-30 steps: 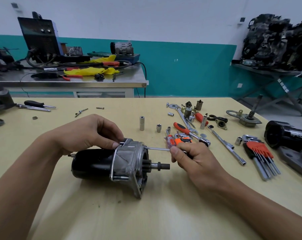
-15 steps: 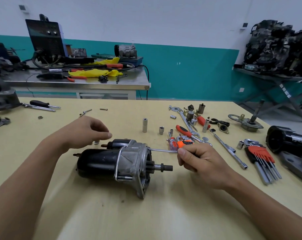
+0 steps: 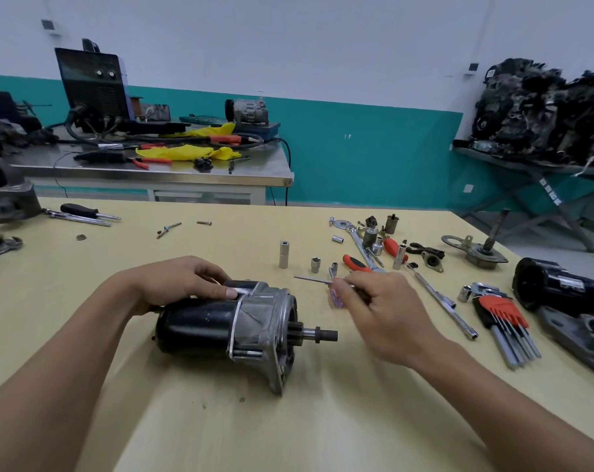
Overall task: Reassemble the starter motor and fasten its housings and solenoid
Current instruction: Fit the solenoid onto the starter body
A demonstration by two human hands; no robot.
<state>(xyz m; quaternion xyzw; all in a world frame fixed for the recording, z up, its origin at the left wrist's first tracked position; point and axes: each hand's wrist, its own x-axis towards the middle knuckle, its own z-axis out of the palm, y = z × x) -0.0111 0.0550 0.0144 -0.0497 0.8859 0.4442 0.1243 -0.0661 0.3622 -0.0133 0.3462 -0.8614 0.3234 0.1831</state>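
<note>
Risk notes, left to right. Left hand [image 3: 186, 284] curls over the solenoid [image 3: 244, 287], thumb against its side, holding it on top of the starter motor [image 3: 220, 328]. The motor lies on its side near the middle of the table [image 3: 322, 420] with its pinion shaft pointing right. Likely failures: the round body rolls on the smooth pale top if that grip eases, or the solenoid shifts off its seat before it is fastened. Body is a glossy black cylinder; the nose housing is dull grey cast metal, ribbed, with a flared flange and a toothed steel pinion. Screwdriver [image 3: 309, 278] has a thin bright shank whose tip is clear of the housing and a translucent handle, blurred. A narrow tip could slip from a screw head and score the soft casting or jab the left fingers nearby. Right hand [image 3: 380, 308] pinches the handle; its sweep could knock over the small steel sockets [image 3: 315, 264] just behind it.
</note>
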